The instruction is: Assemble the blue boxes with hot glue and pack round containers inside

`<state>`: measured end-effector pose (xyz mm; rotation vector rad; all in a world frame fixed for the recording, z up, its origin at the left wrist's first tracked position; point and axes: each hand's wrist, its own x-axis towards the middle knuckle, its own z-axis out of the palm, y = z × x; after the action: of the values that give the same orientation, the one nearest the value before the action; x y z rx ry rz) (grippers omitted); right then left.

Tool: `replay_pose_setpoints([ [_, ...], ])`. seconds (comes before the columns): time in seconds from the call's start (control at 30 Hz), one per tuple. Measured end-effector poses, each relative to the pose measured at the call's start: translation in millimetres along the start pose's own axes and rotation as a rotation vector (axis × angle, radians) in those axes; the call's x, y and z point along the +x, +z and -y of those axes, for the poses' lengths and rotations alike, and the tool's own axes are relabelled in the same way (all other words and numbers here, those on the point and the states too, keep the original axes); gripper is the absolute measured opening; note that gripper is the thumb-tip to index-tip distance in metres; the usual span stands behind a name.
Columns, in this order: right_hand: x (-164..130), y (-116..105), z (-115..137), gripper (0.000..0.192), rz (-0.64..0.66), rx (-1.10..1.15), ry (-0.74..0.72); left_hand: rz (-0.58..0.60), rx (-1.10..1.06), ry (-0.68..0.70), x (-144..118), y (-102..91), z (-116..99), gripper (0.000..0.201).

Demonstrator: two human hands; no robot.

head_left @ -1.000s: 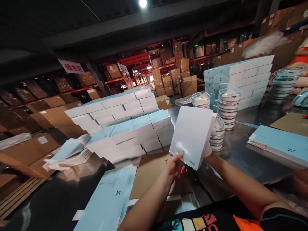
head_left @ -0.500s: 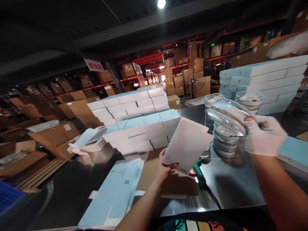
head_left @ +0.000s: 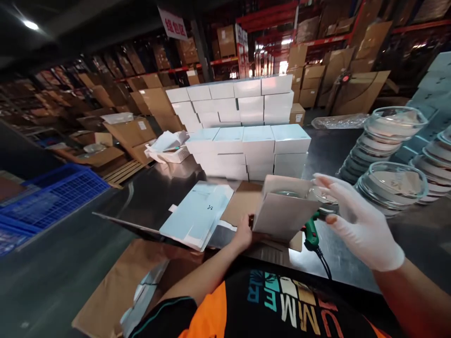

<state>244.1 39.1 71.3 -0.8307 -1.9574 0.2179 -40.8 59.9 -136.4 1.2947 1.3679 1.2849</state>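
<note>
My left hand (head_left: 243, 232), bare, grips the lower left side of a white cardboard box (head_left: 287, 216), tilted over the table with its top flaps apart. The rim of a clear glass dish (head_left: 288, 193) shows inside the box opening; the rest of it is hidden. Just right of the box, my right hand (head_left: 362, 225), in a white glove, has its thumb and fingers spread with nothing in them. Behind it stand stacks of round glass dishes (head_left: 391, 183) with paper-like pieces between them. A green-handled tool (head_left: 312, 232) with a black cord lies beneath the box.
Flat light-blue cartons (head_left: 197, 213) lie left on the metal table (head_left: 151, 197). White boxes (head_left: 246, 145) are stacked along the back. A white basket (head_left: 172, 155) holds papers. Below left are a blue crate (head_left: 52, 197) and a brown carton (head_left: 116, 286); bubble-wrap-like plastic (head_left: 338, 122) lies behind.
My right hand has let go of the glass dish and moved left to beside the box. Glass now shows in the box, whose opening faces up. The view has turned right and down.
</note>
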Motion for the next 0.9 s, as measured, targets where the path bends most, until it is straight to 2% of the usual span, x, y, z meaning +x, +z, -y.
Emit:
replay_pose_setpoints([
  [0.07, -21.1, 18.7, -18.9, 0.077, -0.082, -0.011, 0.027, -0.005, 0.029, 0.015, -0.7, -2.8, 4.1, 0.099],
  [0.13, -42.5, 42.7, -37.0, 0.086, -0.127, 0.008, 0.127, 0.013, 0.030, 0.041, -2.0, -4.4, 5.7, 0.116],
  [0.2, -58.8, 67.7, -48.5, 0.079, -0.140, 0.084, 0.217, 0.029, 0.005, 0.129, -3.3, -6.8, 2.1, 0.126],
  [0.23, -63.9, 79.0, -50.8, 0.074, -0.148, 0.134, 0.246, 0.029, -0.006, 0.208, -3.4, -8.7, -2.7, 0.125],
  [0.3, -66.9, 97.1, -49.2, 0.064, -0.154, 0.274, 0.314, 0.022, -0.003, 0.413, -1.4, -13.3, -18.1, 0.107],
  [0.4, -56.6, 115.7, -41.2, 0.054, -0.198, 0.505, 0.525, 0.026, 0.040, 0.646, 6.3, -17.2, -47.6, 0.061],
  [0.47, -44.9, 125.5, -38.8, 0.048, -0.265, 0.536, 0.641, 0.009, 0.052, 0.694, 10.9, -15.4, -60.5, 0.050],
  [0.53, -34.3, 133.8, -39.6, 0.039, -0.335, 0.492, 0.687, -0.078, 0.006, 0.685, 13.1, -11.4, -62.5, 0.051],
  [0.6, -27.3, 138.3, -41.8, 0.041, -0.392, 0.454, 0.698, -0.131, -0.068, 0.681, 14.3, -8.6, -55.3, 0.063],
  [0.63, -25.4, 138.2, -43.0, 0.046, -0.413, 0.440, 0.701, -0.106, -0.086, 0.692, 15.3, -8.8, -50.2, 0.067],
  [0.7, -24.3, 131.9, -46.6, 0.053, -0.411, 0.429, 0.707, 0.023, -0.060, 0.713, 19.0, -12.7, -41.3, 0.068],
  [0.77, -26.1, 117.7, -53.6, 0.051, -0.362, 0.426, 0.718, 0.116, -0.009, 0.699, 24.8, -19.3, -37.0, 0.063],
  [0.83, -30.6, 99.2, -65.4, 0.044, -0.266, 0.313, 0.744, 0.089, -0.002, 0.670, 30.5, -25.2, -36.8, 0.062],
  [0.9, -38.2, 82.1, -80.4, 0.035, -0.025, 0.029, 0.817, 0.019, -0.008, 0.653, 34.0, -28.1, -38.1, 0.064],
])
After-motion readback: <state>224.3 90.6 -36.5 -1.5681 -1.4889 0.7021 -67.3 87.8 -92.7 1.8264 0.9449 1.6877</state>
